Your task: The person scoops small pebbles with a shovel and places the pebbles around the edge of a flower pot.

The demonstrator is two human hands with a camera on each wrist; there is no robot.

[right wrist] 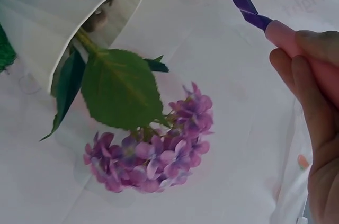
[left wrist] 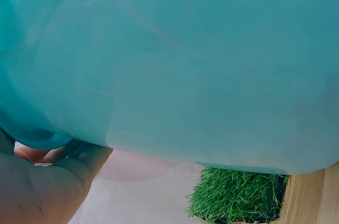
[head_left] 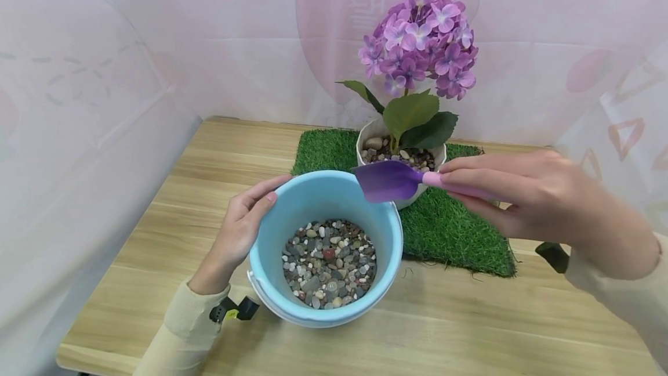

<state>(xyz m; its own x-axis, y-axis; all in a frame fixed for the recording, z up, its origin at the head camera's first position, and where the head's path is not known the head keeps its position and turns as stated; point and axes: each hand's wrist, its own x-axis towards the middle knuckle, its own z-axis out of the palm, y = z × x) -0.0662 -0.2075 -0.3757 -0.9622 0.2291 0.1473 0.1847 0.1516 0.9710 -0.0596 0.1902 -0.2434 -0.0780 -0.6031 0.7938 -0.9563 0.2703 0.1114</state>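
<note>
In the head view a light blue bucket (head_left: 326,181) with pebbles (head_left: 330,263) in its bottom stands on the table. My left hand (head_left: 242,225) grips its left rim, thumb at the edge and fingers along the outside. The bucket's wall (left wrist: 185,65) fills most of the left wrist view. My right hand (head_left: 527,196) holds a small trowel by its pink handle. Its purple blade (head_left: 388,181) hangs between the bucket and a white flowerpot (head_left: 366,132), overlapping both rims from above; no pebbles show on it. Pebbles surround the stem of a purple hydrangea (head_left: 420,45) in the pot.
The pot stands on a green artificial turf mat (head_left: 449,242), behind and right of the bucket. Wooden tabletop (head_left: 156,237) shows to the left and in front. Pale printed cloth (head_left: 235,33) hangs behind the table and at its sides.
</note>
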